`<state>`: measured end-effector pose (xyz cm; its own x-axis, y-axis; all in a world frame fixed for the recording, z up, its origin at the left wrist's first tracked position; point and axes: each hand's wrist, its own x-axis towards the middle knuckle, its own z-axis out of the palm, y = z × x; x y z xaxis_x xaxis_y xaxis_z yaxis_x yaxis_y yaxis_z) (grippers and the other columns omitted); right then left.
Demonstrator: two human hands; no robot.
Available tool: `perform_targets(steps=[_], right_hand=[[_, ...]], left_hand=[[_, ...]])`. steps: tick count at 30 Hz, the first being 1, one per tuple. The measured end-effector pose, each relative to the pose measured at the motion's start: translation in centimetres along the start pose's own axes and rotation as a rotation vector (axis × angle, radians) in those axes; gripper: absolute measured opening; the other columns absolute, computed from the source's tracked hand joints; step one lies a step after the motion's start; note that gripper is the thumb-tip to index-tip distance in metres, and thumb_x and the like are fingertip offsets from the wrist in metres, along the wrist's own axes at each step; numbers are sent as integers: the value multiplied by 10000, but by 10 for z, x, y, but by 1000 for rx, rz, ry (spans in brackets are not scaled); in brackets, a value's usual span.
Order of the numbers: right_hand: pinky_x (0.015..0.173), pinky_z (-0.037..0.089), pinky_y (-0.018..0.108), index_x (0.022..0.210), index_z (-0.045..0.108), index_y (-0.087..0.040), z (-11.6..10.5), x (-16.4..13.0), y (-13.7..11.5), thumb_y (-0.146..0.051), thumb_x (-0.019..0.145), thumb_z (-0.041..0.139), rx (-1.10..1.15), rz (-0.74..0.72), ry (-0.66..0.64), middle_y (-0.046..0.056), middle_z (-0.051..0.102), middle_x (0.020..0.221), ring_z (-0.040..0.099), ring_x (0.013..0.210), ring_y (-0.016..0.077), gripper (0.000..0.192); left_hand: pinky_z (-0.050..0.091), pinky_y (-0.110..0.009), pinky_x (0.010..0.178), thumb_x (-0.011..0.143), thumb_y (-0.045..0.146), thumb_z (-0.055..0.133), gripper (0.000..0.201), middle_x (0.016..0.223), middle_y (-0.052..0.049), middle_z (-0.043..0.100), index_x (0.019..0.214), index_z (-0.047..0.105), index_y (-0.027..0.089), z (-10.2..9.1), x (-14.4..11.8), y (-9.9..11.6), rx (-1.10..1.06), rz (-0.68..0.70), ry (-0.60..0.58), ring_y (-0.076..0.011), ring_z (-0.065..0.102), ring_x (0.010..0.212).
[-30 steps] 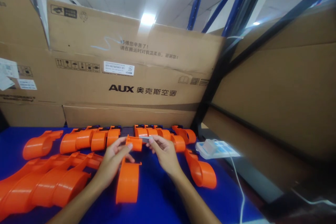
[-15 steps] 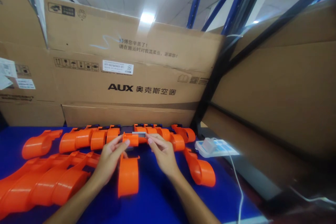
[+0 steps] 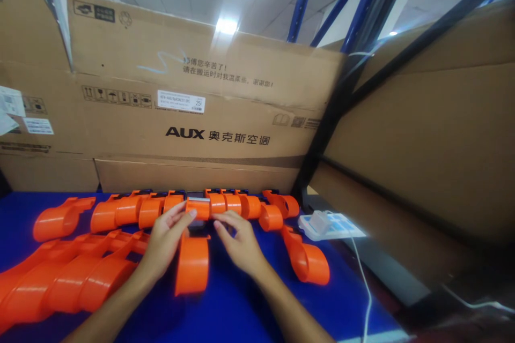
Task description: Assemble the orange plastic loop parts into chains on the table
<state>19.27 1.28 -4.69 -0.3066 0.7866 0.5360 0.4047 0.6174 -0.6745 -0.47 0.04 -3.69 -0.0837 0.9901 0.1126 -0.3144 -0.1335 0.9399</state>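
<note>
My left hand (image 3: 167,233) is closed on an orange plastic tape dispenser (image 3: 192,267), holding it by its upper end with the wide round ring hanging below. A serrated metal blade (image 3: 199,200) lies along the top edge of that upper end. My right hand (image 3: 237,241) is at the dispenser's right side, fingertips close to or touching its end. Its thumb and index finger are apart, and I see nothing between them. Behind the held dispenser, a dark object (image 3: 196,194) is mostly hidden.
Several orange dispensers (image 3: 151,211) stand in a back row on the blue table (image 3: 241,311). More lie nested (image 3: 68,284) at left; another dispenser (image 3: 316,263) is at right. A white power strip (image 3: 333,226) with a cable sits by the black post (image 3: 322,139). Cardboard (image 3: 221,161) walls the back.
The metal blade stuck out to the right between the hands; now it lies along the dispenser's top edge. My right hand has moved left and slightly down, and the dispenser shifted slightly left.
</note>
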Motion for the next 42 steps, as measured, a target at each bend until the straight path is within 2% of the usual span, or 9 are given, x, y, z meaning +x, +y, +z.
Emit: perform_targets(steps=[5, 11, 14, 20, 22, 26, 30, 39, 42], right_hand=[[855, 438, 348, 1134, 695, -243, 17, -9, 3, -295, 923, 612, -441, 0, -251, 74, 626, 1047, 550, 964, 219, 233], [759, 415, 339, 981, 684, -222, 32, -13, 4, -236, 908, 580, -665, -45, -275, 75, 607, 1015, 526, 906, 220, 128], [769, 432, 336, 964, 668, -218, 23, -11, 2, -229, 881, 601, -640, -38, -196, 74, 619, 1007, 543, 915, 224, 108], [786, 492, 337, 1045, 638, -201, -13, -1, -5, -244, 895, 583, -385, -9, 199, 65, 667, 959, 602, 869, 213, 166], [739, 507, 324, 1108, 633, -201, -20, 0, -9, -258, 907, 583, -285, -45, 262, 56, 681, 932, 613, 805, 197, 215], [723, 521, 323, 1150, 652, -215, -21, 0, -18, -246, 908, 596, -197, -128, 206, 68, 695, 960, 626, 824, 199, 250], [833, 528, 376, 1164, 681, -250, -19, -1, -22, -235, 924, 579, -151, -154, 125, 89, 689, 1062, 627, 966, 231, 261], [885, 502, 372, 1305, 618, -275, -21, 0, -20, -285, 932, 586, -111, -105, 83, 79, 650, 1113, 619, 996, 218, 374], [800, 496, 346, 1094, 707, -210, -29, 2, -15, -263, 954, 510, -277, 16, 117, 74, 684, 935, 627, 870, 215, 248]], left_hand=[[360, -193, 411, 701, 486, 790, 524, 499, 93, 500, 1108, 629, 198, -7, 4, 0, -99, -49, 81, -96, 426, 411], [375, -174, 470, 723, 435, 795, 541, 579, 64, 547, 1169, 628, 178, -2, 2, -7, -57, 25, 39, -86, 459, 487], [378, -175, 484, 745, 424, 782, 544, 585, 58, 550, 1203, 630, 173, 0, 0, -10, -45, 20, -13, -85, 463, 496], [451, -202, 575, 761, 402, 770, 506, 677, 8, 662, 1194, 646, 173, 5, -4, -11, 25, 7, -80, -107, 553, 545], [479, -225, 611, 749, 399, 776, 514, 778, -31, 717, 1192, 648, 172, 7, -4, -13, 55, 5, -115, -122, 593, 577], [496, -263, 572, 744, 426, 768, 568, 977, -97, 750, 1234, 618, 180, 8, -4, -15, 103, -44, -169, -138, 620, 557], [480, -266, 533, 750, 418, 764, 565, 1005, -112, 744, 1237, 606, 180, 8, -7, -15, 111, -65, -213, -137, 614, 523], [462, -242, 523, 718, 391, 790, 546, 825, -59, 730, 1192, 627, 174, 9, -8, -13, 42, -109, -191, -135, 605, 524], [445, -223, 499, 721, 406, 782, 584, 644, -12, 676, 1227, 616, 167, 7, -7, -11, -1, -116, -129, -139, 579, 498]])
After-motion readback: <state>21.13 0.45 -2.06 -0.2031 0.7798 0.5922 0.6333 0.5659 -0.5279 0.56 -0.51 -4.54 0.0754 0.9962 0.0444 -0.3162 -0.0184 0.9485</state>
